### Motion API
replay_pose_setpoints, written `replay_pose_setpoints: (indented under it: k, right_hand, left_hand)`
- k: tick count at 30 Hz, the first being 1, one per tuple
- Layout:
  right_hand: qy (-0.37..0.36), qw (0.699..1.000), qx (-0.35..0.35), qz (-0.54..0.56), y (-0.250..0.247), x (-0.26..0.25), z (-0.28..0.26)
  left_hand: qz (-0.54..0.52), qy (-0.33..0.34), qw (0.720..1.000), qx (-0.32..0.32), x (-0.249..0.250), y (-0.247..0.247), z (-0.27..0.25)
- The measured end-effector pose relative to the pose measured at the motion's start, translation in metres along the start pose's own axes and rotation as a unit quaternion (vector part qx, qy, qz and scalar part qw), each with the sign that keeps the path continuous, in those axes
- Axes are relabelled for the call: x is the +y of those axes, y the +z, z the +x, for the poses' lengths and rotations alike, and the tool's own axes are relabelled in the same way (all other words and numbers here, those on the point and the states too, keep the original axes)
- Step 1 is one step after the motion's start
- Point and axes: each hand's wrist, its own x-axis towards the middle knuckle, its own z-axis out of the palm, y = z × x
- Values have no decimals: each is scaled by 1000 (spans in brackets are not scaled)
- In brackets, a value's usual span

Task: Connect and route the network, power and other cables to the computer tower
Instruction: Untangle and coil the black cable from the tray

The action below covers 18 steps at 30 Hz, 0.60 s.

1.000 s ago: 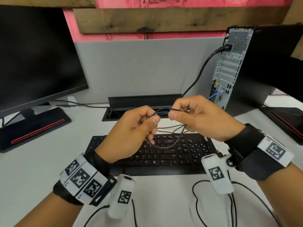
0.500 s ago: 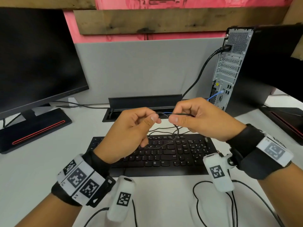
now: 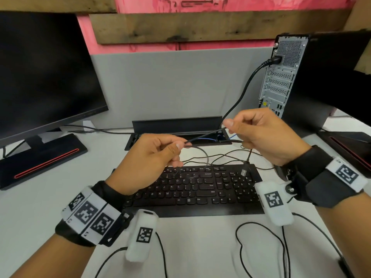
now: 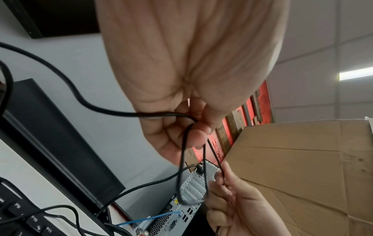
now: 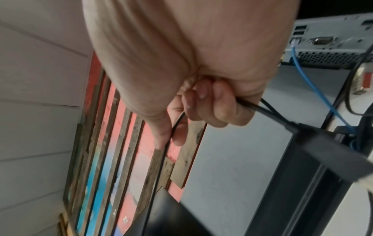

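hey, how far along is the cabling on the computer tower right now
Done, by the look of it: the thick black power cable sits in the computer tower, and a blue network cable is plugged in lower down. In hand: the left hand and right hand pinch a thin black cable between them; its USB plug dangles over the keyboard. Left: plugging it in and routing the slack.
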Motion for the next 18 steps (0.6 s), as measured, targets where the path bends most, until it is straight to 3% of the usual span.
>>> replay_pose_setpoints:
  k: [4,8,11,18]
  right_hand:
    - [5,997,20,-79,-13,6,2]
    - [17,983,-71,-170,-9,1,-2]
    - [13,977,-123,-174,8,-9,-7]
    - [-106,929,-189,-299,40,-23,-22]
  left_hand:
    - [-1,-12,999,47,-1,-1,2]
    - [74,14,993,89,-1,1,0]
    - [75,50,993,80,3,12,-2]
    - [-52,77,995,21,17,28,-8]
